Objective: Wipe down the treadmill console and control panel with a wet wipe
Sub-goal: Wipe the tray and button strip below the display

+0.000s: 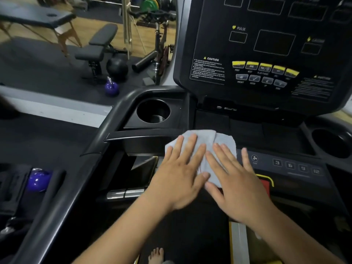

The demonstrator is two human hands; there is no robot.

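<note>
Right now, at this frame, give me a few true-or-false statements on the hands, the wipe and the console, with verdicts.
1. The left hand and the right hand both lie flat on the wet wipe. True.
2. The wet wipe lies on the upper display. False: it lies on the lower control panel, left of the fan button.
3. The left cup holder holds a bottle. False: no bottle shows in it.
4. A purple kettlebell stands on the floor beyond the treadmill. True.

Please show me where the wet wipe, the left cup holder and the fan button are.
wet wipe (202, 137): head view, upper part above the fingers.
left cup holder (152, 105): head view, inner back wall.
fan button (254, 158): head view, fan icon.
</note>
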